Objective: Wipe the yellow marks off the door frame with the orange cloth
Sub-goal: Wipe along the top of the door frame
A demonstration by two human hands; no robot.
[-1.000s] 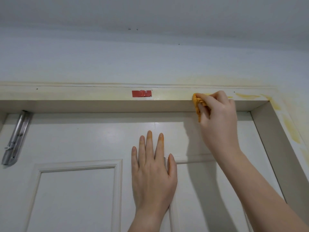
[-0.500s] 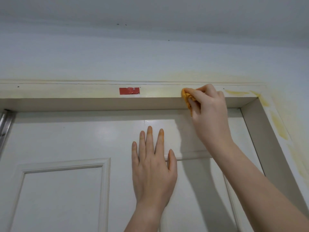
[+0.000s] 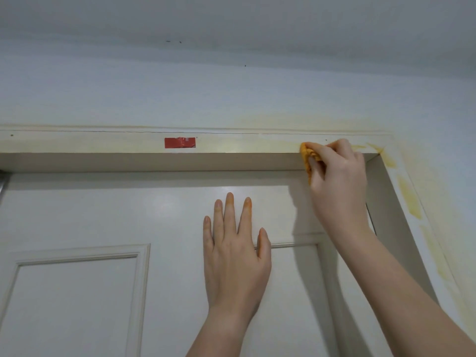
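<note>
Head-camera footage was angled upward at the top of a white panelled door [image 3: 159, 217] and the cream painted door frame [image 3: 103, 145] around it. A small bunched orange cloth [image 3: 307, 159] was held in the right hand [image 3: 337, 181], whose fingers were clenched around it, and it was pressed against the front face of the frame's top rail near the right corner, most likely so that the pad of fabric could be pushed hard against the paint rather than dragged loosely. The left hand [image 3: 235, 256] was laid flat on the door with its fingers released and spread, gripping nothing; it was probably placed there to steady the body during the overhead reach, and orange staining could be seen on its fingertips [image 3: 247, 202]. Yellow marks [image 3: 409, 197] were left along the right upright of the frame, with shorter streaks at the top corner just beside the cloth, and a paler yellow haze was spread on the wall above the rail. A strip of red tape [image 3: 179, 142] was stuck to the rail well to the left of the cloth. The job was judged to be well short of finished, since the whole right side was not yet cleaned
</note>
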